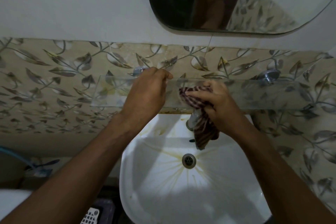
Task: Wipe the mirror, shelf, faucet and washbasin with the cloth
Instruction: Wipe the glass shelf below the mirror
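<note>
Right hand gripped the striped cloth, bunched against the glass shelf near mid-span, tail hanging over the faucet — wiping, likely. Left hand curled on the shelf's back edge — probably steadying it.

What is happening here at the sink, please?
A person is cleaning the glass shelf above the washbasin. The right hand presses a striped cloth against the shelf, and part of the cloth hangs over the faucet. The left hand grips the shelf's rear edge. Yellowish stains show in the washbasin.
</note>
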